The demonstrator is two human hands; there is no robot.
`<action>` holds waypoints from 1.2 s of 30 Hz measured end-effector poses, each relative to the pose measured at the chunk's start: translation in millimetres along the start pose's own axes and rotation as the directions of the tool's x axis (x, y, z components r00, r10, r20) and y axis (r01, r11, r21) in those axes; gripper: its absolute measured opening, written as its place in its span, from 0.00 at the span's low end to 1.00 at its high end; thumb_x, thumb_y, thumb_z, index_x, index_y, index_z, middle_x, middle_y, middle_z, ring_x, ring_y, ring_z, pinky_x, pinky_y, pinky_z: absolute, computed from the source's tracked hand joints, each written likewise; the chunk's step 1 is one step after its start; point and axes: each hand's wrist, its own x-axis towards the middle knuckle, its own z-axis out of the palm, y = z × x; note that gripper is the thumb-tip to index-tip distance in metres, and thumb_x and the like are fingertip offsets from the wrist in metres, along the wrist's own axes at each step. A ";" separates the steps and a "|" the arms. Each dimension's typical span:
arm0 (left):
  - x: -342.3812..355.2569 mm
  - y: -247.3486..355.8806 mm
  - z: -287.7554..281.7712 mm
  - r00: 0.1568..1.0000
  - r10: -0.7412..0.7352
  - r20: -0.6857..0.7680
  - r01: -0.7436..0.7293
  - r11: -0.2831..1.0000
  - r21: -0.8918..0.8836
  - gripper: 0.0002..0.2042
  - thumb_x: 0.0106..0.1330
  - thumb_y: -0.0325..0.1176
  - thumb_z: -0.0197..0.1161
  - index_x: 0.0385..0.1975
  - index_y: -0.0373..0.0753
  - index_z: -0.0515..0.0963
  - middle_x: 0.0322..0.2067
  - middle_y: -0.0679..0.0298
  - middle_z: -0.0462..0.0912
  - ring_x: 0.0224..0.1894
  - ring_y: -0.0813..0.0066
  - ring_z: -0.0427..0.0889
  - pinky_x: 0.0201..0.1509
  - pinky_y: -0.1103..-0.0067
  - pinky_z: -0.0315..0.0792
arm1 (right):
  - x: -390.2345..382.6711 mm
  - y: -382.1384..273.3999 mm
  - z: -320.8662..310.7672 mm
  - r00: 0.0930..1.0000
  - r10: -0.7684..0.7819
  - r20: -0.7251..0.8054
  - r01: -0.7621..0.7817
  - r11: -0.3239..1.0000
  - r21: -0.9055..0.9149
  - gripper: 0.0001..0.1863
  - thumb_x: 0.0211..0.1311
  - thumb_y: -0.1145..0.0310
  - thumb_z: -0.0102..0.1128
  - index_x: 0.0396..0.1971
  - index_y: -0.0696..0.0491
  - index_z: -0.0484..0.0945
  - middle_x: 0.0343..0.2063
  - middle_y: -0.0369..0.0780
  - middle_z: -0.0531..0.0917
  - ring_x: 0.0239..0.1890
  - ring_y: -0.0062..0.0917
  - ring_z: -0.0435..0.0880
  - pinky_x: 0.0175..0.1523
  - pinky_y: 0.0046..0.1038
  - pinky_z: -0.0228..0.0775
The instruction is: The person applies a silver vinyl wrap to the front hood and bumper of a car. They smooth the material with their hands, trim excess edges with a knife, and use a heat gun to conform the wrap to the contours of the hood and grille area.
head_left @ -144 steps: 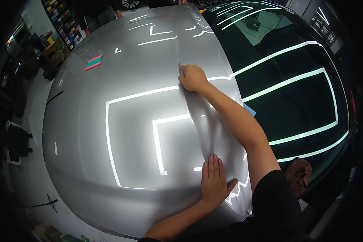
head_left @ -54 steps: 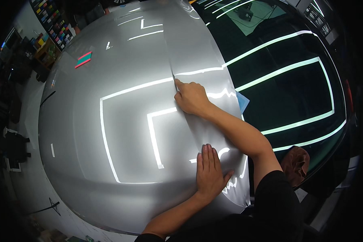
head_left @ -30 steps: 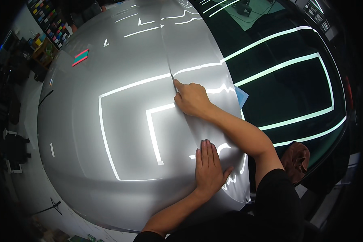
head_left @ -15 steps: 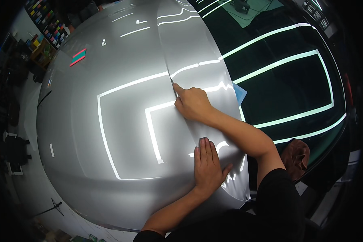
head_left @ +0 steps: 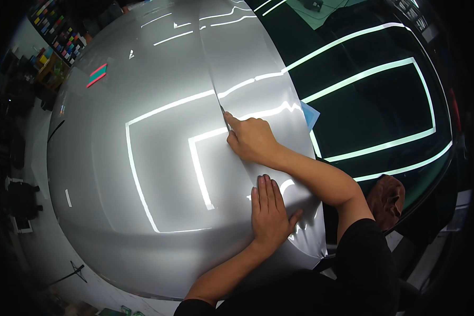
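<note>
Silver film point(head_left: 158, 174) covers a broad car panel, with bright lamp reflections across it. A long dark crease point(head_left: 210, 71) runs from the far side toward me. My right hand point(head_left: 252, 138) is at this crease, index finger pointed along it and the other fingers curled. Between its index finger and thumb shows a thin dark strip, maybe a tool edge or the film's own edge; I cannot make out which. My left hand point(head_left: 269, 210) lies flat on the film nearer to me, fingers together and thumb out. Close by, the film is wrinkled at the right corner.
Dark glass point(head_left: 379, 110) with light reflections lies to the right. A light-blue sheet point(head_left: 310, 116) sticks out by the film's edge. A brown cloth point(head_left: 386, 203) rests at the right. A teal card with red edges point(head_left: 97, 75) lies on the far left of the film.
My right hand has slid a little toward me along the crease. My left hand stays flat in about the same place. The whole view has shifted slightly.
</note>
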 end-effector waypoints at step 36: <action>-18.2 9.6 2.5 1.000 0.028 0.009 -0.028 0.999 -0.015 0.49 0.69 0.60 0.65 0.71 0.15 0.64 0.72 0.30 0.66 0.80 0.36 0.57 0.83 0.48 0.49 | -58.0 -7.4 3.2 0.999 -0.032 -0.010 0.032 0.998 0.062 0.33 0.64 0.68 0.60 0.68 0.67 0.73 0.15 0.44 0.82 0.19 0.41 0.84 0.27 0.43 0.75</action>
